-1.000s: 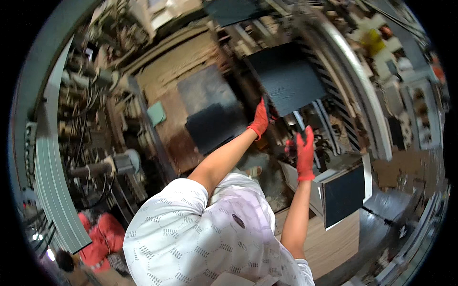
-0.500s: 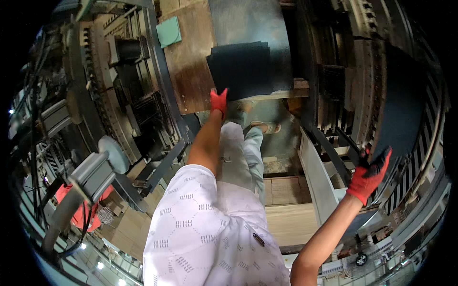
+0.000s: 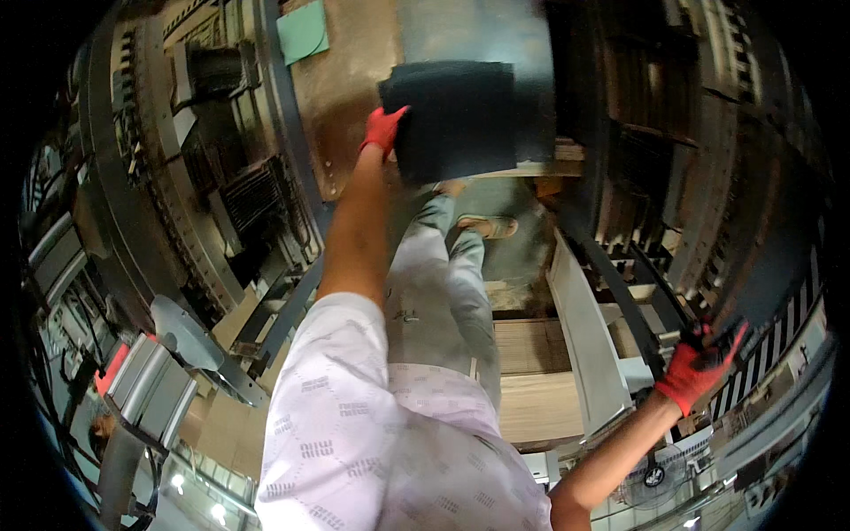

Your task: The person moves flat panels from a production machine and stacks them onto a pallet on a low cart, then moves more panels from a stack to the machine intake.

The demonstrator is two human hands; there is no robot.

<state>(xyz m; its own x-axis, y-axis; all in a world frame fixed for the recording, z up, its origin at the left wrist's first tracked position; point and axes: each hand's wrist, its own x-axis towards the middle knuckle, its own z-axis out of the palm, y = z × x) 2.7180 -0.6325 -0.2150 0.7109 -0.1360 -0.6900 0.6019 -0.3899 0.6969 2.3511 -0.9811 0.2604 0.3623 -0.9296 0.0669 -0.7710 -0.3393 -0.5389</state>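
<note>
A stack of thin dark sheets (image 3: 456, 119), slightly fanned at its upper left, lies across a metal plate (image 3: 474, 31) in front of me. My left hand (image 3: 383, 130), in a red glove, is closed on the stack's left edge, its thumb over the top; the other fingers are partly hidden. Far out to the right, my right hand (image 3: 698, 372) wears a red glove with dark fingers and palm. Its fingers are stretched and spread, beside a large dark panel (image 3: 761, 274); whether they touch it I cannot tell.
A pale green square piece (image 3: 303, 34) lies on the brownish plate (image 3: 350, 71) at far left. Machine frames stand on both sides. A grey rounded arm (image 3: 190, 332) juts in at left. Below are a white panel (image 3: 584, 332) and wooden boards (image 3: 536, 407).
My left hand has moved up and left, from the stack's lower left corner to its left edge. My right hand has moved down. The whole view has shifted a little.
</note>
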